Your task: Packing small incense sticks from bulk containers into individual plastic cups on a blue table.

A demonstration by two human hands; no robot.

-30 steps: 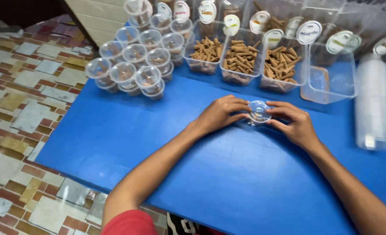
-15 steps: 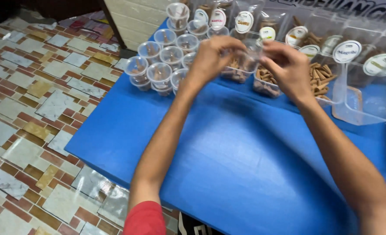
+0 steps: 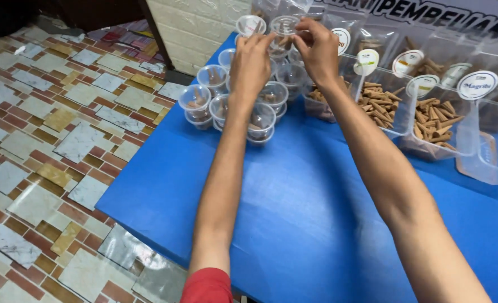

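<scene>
- Small clear lidded cup near the top centre of the frame, raised above the cluster of similar cups, pinched from both sides.
- Left hand closed on the cup's left side, fingertips at its rim.
- Right hand gripping the cup's right side, fingers curled over its top edge.
- Stacked clear cups just below and left of the hands, massed at the upper left corner of the blue table, several with brown pieces inside.
- One more lidded cup just left of the held one, at about the same height.
- Clear trays of brown cone-shaped sticks on the upper right, round white labels standing behind them.
- Empty clear tray at the right edge.
- Patterned tile floor across the left half.
- Red sleeve at the bottom centre.
</scene>
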